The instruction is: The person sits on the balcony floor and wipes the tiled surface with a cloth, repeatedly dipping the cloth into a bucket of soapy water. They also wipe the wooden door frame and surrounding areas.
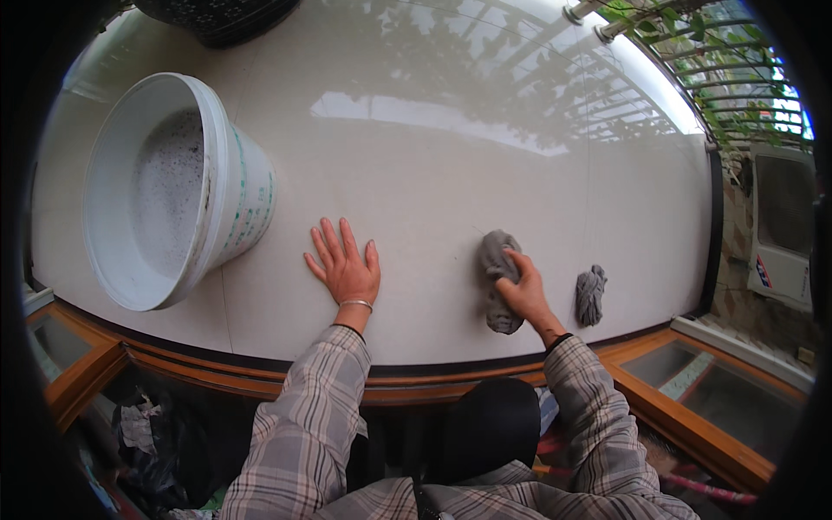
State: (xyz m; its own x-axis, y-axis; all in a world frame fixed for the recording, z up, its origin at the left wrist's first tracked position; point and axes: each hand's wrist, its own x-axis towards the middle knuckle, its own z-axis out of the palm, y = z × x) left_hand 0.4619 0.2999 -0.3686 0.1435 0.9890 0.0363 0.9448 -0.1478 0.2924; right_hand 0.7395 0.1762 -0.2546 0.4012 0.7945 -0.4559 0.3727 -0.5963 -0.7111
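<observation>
My left hand (348, 270) lies flat on a pale, glossy tiled surface (416, 188), fingers spread and nothing under the palm that I can see. In my right hand (526, 286) is a bunched grey cloth (500, 309), pressed against the same surface. A second, smaller wad of grey cloth (590, 296) lies just right of that hand, apart from it. To the left of my left hand stands a large white plastic bucket (250, 195) with green print. Foamy water (169, 195) shows inside it.
A dark pot (221, 26) stands at the far left. Metal railings (734, 84) with leafy vines run along the far right, above an outdoor air-conditioner unit (783, 221). Wooden window frames (689, 403) edge the near side. A black plastic bag (162, 448) sits at lower left.
</observation>
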